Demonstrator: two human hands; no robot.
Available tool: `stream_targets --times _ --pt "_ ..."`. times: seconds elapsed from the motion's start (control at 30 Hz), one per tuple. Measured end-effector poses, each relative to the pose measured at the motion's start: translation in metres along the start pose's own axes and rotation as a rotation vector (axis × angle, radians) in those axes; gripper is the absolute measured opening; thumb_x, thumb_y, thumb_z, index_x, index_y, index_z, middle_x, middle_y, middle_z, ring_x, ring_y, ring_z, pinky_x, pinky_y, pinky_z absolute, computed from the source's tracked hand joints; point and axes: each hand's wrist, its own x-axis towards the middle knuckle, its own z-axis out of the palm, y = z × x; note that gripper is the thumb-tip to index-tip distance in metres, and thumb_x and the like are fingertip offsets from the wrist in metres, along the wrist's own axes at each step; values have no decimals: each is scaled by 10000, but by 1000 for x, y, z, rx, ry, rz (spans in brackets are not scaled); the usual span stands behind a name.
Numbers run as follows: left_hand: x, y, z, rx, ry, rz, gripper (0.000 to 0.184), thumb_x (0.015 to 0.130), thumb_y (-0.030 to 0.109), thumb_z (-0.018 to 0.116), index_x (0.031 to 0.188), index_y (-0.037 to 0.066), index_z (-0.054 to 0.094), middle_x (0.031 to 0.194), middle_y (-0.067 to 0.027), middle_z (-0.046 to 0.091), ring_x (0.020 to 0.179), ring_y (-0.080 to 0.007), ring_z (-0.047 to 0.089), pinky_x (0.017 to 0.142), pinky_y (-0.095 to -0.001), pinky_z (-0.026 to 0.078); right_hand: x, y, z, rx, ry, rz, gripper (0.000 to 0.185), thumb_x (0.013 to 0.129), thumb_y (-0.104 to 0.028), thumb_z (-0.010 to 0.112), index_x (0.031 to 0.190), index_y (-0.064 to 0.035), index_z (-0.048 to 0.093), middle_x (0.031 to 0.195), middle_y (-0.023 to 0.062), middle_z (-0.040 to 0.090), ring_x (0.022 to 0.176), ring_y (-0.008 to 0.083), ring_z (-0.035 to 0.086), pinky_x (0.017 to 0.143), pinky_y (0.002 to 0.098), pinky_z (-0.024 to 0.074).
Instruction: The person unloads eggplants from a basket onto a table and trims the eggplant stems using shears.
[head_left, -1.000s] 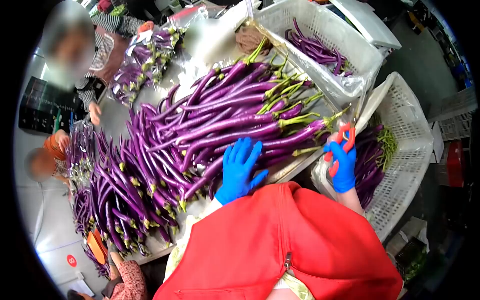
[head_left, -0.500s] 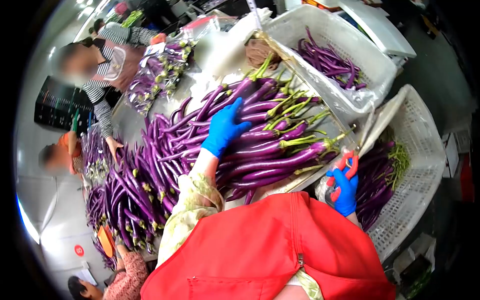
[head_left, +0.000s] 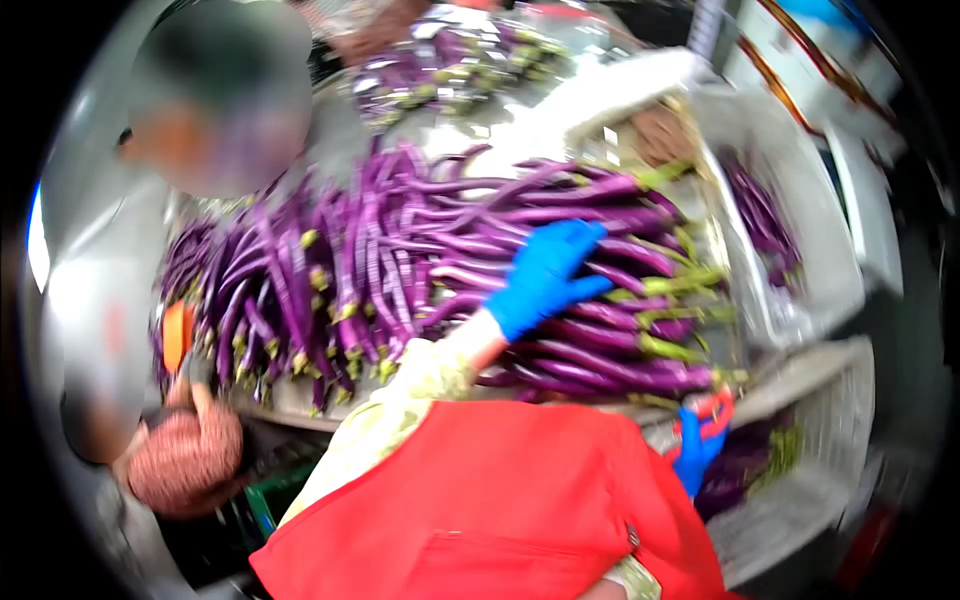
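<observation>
My left hand (head_left: 545, 280), in a blue glove, lies on a pile of long purple eggplants (head_left: 600, 372), its thumb apart from the other fingers. Their green stems (head_left: 670, 348) point right, toward the table's edge. At the lower right my right hand (head_left: 692, 462), also gloved in blue, is closed around red-handled pruning shears (head_left: 714, 412). The shears are blurred, and their blades are hard to make out. They are close to the stem ends at the table corner.
A white crate (head_left: 815, 250) with eggplants stands beyond the table's right edge. Another crate (head_left: 835, 500), holding eggplants, is beside my right hand. Bagged eggplants (head_left: 460, 60) lie at the back. A person in a pink top (head_left: 188, 460) works at the left with an orange object (head_left: 177, 335).
My view has swung, so the table appears shifted and turned, with motion blur. My left hand stays on the eggplants, its fingers closer together. My right hand still holds the shears.
</observation>
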Motion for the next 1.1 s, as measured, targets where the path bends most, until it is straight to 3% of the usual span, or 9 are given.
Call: stream_targets --times 0.13,0.23,0.37,0.43,0.53,0.67,0.77,1.0,1.1 --pt "-34 5 -46 31 88 -152 639 785 347 658 1335 125 421 1317 -165 410 1233 -322 386 1026 -493 254 1 -19 9 -145 55 80 663 776 -35 552 1382 -132 302 865 28 493 562 100 468 413 233 393" --pt "-83 -40 -108 403 379 -351 569 779 321 658 1280 116 483 1290 -164 447 1243 -336 371 1045 -526 208 11 -15 -4 -214 3 70 640 864 -92 518 1422 -108 203 1046 98 541 516 126 462 525 269 432" --pt "-210 -120 -213 1106 462 -1058 756 728 501 634 1339 118 406 1385 -189 328 1305 -359 232 1049 -544 116 32 8 -17 -209 -79 -46 656 861 -113 515 1418 -37 178 1136 120 510 512 117 441 626 277 440" --pt "-264 -155 -234 694 270 -1481 796 734 621 568 1350 151 386 1411 -169 299 1333 -395 171 1026 -614 87 41 12 -15 -173 -58 -28 666 839 -85 509 1420 -44 185 1190 97 497 509 112 434 579 269 431" --pt "-257 -153 -245 908 468 -1155 800 752 639 533 1377 173 349 1427 -171 278 1338 -385 174 1034 -598 99 16 -40 39 -122 31 69 420 822 -108 598 1188 -165 400 654 -4 497 485 65 449 361 187 295" --pt "-242 -154 -223 877 358 -1295 726 778 587 535 1328 129 414 1381 -230 323 1309 -397 226 1015 -587 135 17 -41 32 -107 13 245 497 807 -131 635 1229 -166 375 743 -23 475 487 43 393 363 186 256" --pt "-204 -134 -193 868 575 -1032 700 777 513 591 1336 132 407 1406 -220 281 1325 -406 192 1033 -592 106 17 -25 29 -14 55 71 457 790 -128 657 1190 -113 436 829 15 506 604 88 463 472 223 378" --pt "-137 -100 -108 437 283 -675 695 742 417 664 1333 146 417 1393 -215 303 1309 -417 225 1033 -591 147 4 -57 48 -78 61 105 599 749 -37 626 1277 -57 345 938 12 393 817 107 406 741 246 392" --pt "-130 -91 -74 367 172 -635 609 806 417 597 1332 164 421 1389 -215 312 1297 -410 258 1022 -588 189 7 -43 40 -86 73 5 576 748 -21 617 1266 -54 365 920 3 392 794 112 411 718 246 397"
